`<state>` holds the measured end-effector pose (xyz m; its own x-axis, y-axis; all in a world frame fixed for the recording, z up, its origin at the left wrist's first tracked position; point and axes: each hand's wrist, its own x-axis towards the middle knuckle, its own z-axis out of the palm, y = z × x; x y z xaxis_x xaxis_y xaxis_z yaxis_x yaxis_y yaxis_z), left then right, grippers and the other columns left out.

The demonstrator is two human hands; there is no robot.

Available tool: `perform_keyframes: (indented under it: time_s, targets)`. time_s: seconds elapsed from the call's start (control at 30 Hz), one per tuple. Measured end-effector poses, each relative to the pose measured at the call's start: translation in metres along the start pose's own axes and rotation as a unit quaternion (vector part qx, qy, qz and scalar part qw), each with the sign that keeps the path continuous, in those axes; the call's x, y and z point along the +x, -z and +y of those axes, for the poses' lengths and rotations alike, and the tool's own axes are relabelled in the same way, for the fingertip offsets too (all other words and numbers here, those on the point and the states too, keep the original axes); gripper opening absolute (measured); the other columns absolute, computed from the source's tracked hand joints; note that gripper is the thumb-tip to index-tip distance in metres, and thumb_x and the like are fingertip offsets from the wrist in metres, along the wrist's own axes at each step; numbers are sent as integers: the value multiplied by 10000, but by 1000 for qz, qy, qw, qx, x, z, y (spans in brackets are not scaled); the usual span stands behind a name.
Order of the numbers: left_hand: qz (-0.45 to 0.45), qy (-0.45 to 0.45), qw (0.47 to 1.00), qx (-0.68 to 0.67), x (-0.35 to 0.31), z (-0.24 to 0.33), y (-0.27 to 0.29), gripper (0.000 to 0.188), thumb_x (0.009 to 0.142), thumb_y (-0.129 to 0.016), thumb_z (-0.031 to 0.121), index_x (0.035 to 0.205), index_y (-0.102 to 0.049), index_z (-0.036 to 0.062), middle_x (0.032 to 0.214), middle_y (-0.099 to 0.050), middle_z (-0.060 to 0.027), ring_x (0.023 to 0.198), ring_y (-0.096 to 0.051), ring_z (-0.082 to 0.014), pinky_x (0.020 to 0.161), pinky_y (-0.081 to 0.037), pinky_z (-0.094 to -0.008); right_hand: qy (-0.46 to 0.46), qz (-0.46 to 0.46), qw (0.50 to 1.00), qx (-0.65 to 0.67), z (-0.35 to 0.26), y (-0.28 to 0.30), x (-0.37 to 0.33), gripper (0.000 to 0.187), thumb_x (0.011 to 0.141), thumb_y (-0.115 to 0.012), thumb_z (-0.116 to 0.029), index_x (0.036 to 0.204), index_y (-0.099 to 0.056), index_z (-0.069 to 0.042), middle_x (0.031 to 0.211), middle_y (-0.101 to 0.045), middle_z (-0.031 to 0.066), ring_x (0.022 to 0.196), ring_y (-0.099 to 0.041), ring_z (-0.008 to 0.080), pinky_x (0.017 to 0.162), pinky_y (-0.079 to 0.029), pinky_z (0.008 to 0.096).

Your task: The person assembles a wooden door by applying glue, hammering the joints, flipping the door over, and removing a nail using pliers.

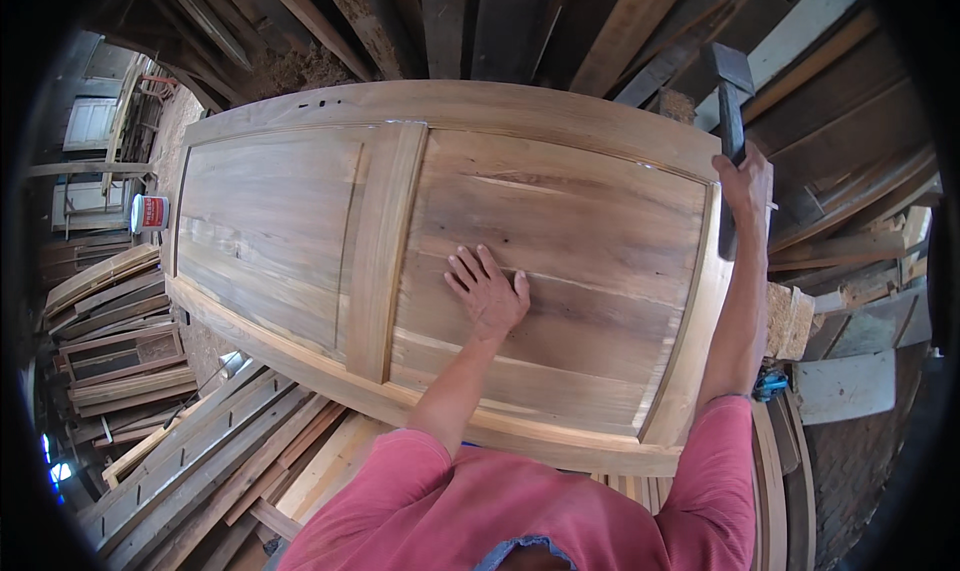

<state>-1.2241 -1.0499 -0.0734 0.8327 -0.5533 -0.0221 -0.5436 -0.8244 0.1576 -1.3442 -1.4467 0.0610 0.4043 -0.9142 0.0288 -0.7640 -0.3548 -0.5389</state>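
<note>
A large wooden panel door [388, 241] lies flat before me, with a crossbar between its two recessed panels. My left hand [490, 289] rests on the right-hand panel, fingers spread and palm down. At the door's right end, my right hand [743, 183] is wrapped round the handle of a hammer [731, 111]. The hammer's dark, blocky head points away from me, above the door's far right corner. Its handle end comes down beside my wrist, over the door's end rail [690, 371].
Boards [630, 31] lean along the far side. Stacked timber [200, 471] lies at the near left. A white and red bucket [149, 213] stands beyond the door's left end. By the right end are a rough wooden block [789, 321] and a small blue tool [770, 385].
</note>
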Motion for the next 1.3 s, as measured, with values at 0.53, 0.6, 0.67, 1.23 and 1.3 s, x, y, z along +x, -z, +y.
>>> perform_keyframes:
  time_s: [0.53,0.6,0.67,1.23,1.3]
  targets:
    - [-119,32,988,-97,23,-14,12,844,887,-511,443,1424,-248,-152,1475,-154,-442,1398,-60,-595,1102,-11,-697,311,-206,834,-407,-174,-171,139,230,757,-612,-38,978,-672,-44,979,-691,214,980,-667,380,835,-541,469]
    - [-100,28,989,-108,22,-14,14,826,890,-514,435,1420,-269,-149,1468,-176,-444,1392,-90,-600,1103,-29,-700,307,-186,860,-364,-177,-166,142,225,757,-617,-36,976,-668,-39,974,-691,216,978,-667,380,840,-538,476]
    - [-94,17,989,-109,26,-14,19,819,887,-520,434,1415,-286,-147,1462,-195,-443,1388,-114,-601,1103,-54,-699,277,-150,877,-363,-175,-173,145,219,764,-616,-42,977,-665,-36,996,-688,213,989,-663,384,846,-534,481]
    - [-51,19,985,-163,5,-29,34,835,883,-526,418,1470,-237,-100,1525,-155,-369,1431,-96,-535,1132,-69,-654,-83,-116,989,49,-21,-157,-223,580,736,-690,-239,1207,-547,69,1172,-530,219,1077,-526,347,976,-401,424]
    - [-42,11,984,-171,1,-30,28,839,879,-530,406,1468,-228,-110,1530,-146,-363,1436,-85,-529,1134,-61,-651,-143,-227,959,92,-22,-143,-279,264,719,-655,-175,900,-588,5,807,-570,93,735,-541,212,664,-452,376]
